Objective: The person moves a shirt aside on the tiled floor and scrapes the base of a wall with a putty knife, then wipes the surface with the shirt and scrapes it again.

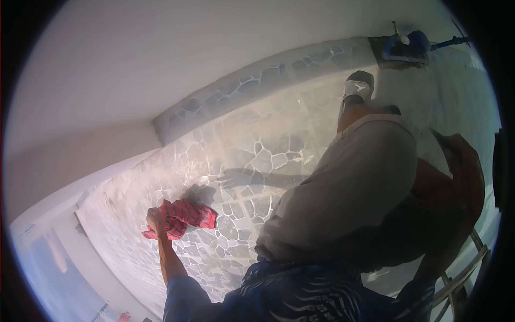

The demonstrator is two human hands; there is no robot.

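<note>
My left hand (155, 219), at the end of an outstretched arm, is closed around one end of a red cloth (188, 213) with dark stripes. The cloth hangs bunched to the right of my fist, over the stone-patterned floor (230, 225), and its shadow falls just beyond it. Over at the right edge, my right hand (465, 155) is bent beside my leg. A dark pointed shape shows at its fingers, and I cannot make out whether it is a finger in shadow or something held.
Pale dust lies over the floor. A low stone-faced ledge (252, 80) runs along the white wall (161, 64). Blue equipment (413, 45) stands at the upper right. My shoe (358, 86) and grey-clad leg (354, 177) stretch across the middle. Wooden bars (461, 273) show at lower right.
</note>
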